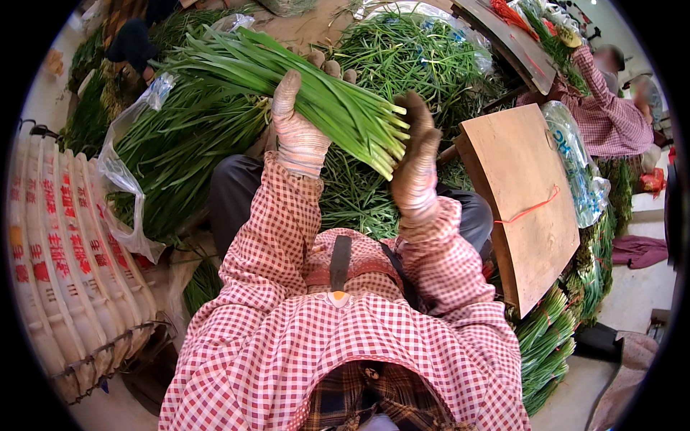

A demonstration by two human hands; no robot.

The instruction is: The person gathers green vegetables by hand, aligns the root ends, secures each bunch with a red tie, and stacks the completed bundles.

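A bundle of green Chinese chives (323,102) lies across my gloved left hand (302,113), its thumb on the near side and its fingertips showing beyond the stems. The leaves fan out to the upper left; the pale cut ends point right. Beside those ends is my gloved right hand (418,156), upright and slightly blurred, its palm turned towards them. Whether it touches the ends is hard to tell. Below the bundle, loose chive leaves (358,196) cover the space between my knees. More long chives (188,140) rest on clear plastic at the left.
A wooden board (523,199) with a red tie stands at my right, tied chive bundles (547,345) beneath it. A white plastic crate (70,258) bearing red writing is at the left. Trimmed leaves (404,59) heap ahead. At the upper right sits a person in a checked sleeve (609,102).
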